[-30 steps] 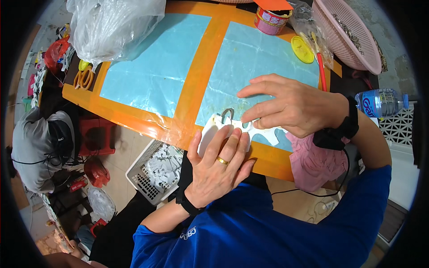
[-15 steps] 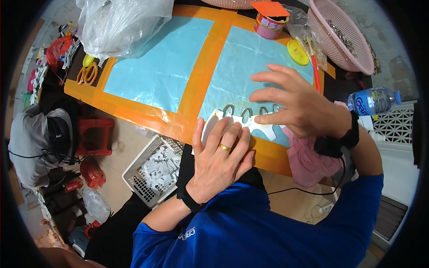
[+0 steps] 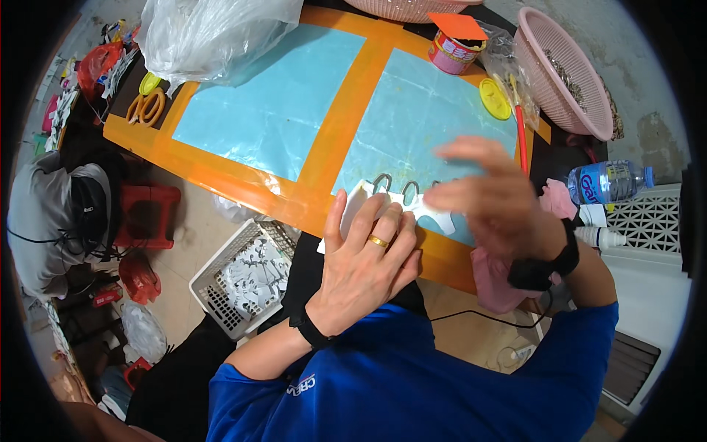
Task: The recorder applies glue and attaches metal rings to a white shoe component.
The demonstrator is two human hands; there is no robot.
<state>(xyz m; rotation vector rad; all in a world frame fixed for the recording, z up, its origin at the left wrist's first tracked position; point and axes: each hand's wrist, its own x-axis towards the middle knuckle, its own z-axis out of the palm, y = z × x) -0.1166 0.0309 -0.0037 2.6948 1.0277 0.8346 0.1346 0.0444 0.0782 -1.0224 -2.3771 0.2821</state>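
Note:
My left hand (image 3: 362, 258), with a gold ring and a black wristband, lies flat with its fingers stretched over a row of white cut-out pieces (image 3: 439, 219) at the table's near edge. Grey metal U-shaped loops (image 3: 382, 179) stick out from the far side of these pieces. My right hand (image 3: 492, 210) is raised just above the row's right end, smeared by motion. Whether it holds anything does not show. It hides the loops at that end.
Orange tape frames blue sheets on the table (image 3: 335, 110). Around it are a plastic bag (image 3: 213, 37), scissors (image 3: 151, 108), a tin (image 3: 453, 53), a red-handled brush (image 3: 521, 136), pink baskets (image 3: 552, 66), a bottle (image 3: 607, 182) and a pink cloth (image 3: 501, 283). A white basket (image 3: 213, 298) of cut-outs stands below.
My right hand has moved and is blurred, its fingers no longer plainly spread. The left hand keeps its place on the white pieces. The whole view has shifted slightly.

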